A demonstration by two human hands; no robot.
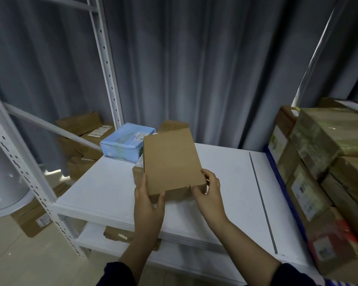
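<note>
White shelf (225, 172) stood before grey curtains (194, 69).
Left hand (148, 200) and right hand (210, 189) gripped the flat cardboard box (172, 162) — thumbs on top.

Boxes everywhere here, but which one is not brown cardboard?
The pale blue package at the back left of the white shelf, just behind the plain box that the left hand and right hand hold. Every other one is brown cardboard.

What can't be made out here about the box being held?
Head view, the only one:
Cardboard box: its underside and contents, hidden by its own top.
Left hand and right hand: some fingers hidden behind the box.
Labels on the stacked cartons: blurred, unreadable.
</note>
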